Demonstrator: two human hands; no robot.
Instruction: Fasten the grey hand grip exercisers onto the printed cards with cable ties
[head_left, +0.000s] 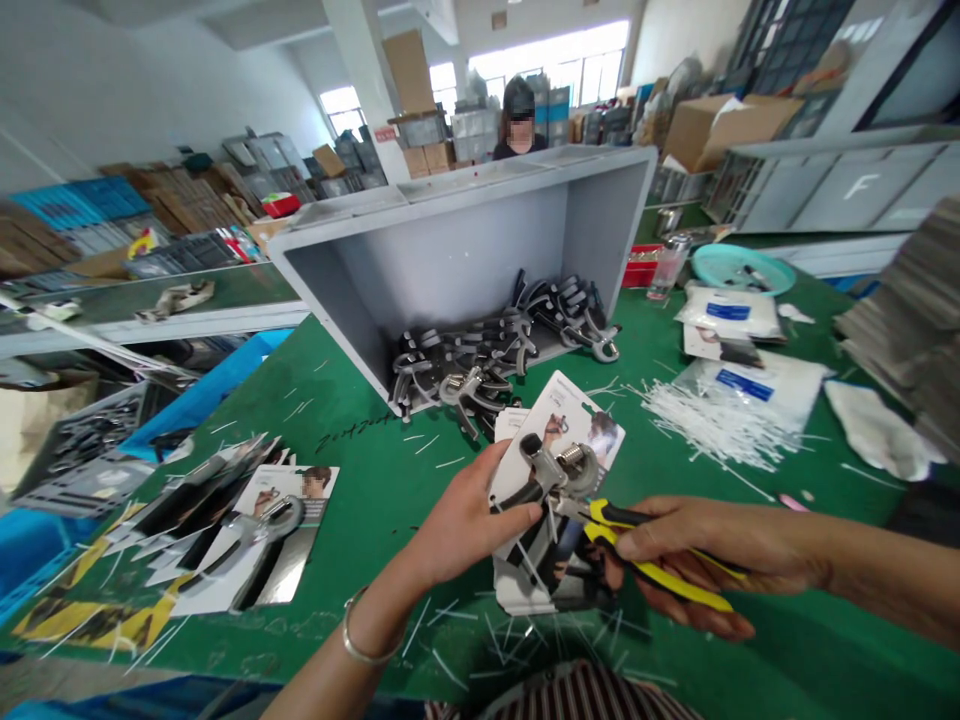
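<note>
Just in front of the worker's body, the left hand (pixel 476 515) is curling round the edge of a printed card (pixel 559 405), its thumb pressing down near the spring grip (pixel 555 470) lying on it. The right hand (pixel 697 560) is closing firmly round yellow-and-black pliers (pixel 679 583), whose nose is meeting the grip's handle beside a thin white strip; whether the blades are biting, I cannot tell. To be doing this well, I'd say, the left thumb should be staying clear of the nose and the card lying steady, with the tips working close in without scuffing the print. Around them the green table (pixel 367 510) is carrying scattered white offcuts (pixel 487 640), a heap of white ties (pixel 709 425) to the right and carded grips (pixel 262 530) to the left. Beyond, a grey crate (pixel 480 240) is standing on its side, more grips (pixel 487 345) spilling from its mouth, and another person (pixel 517 125) is showing behind it.
</note>
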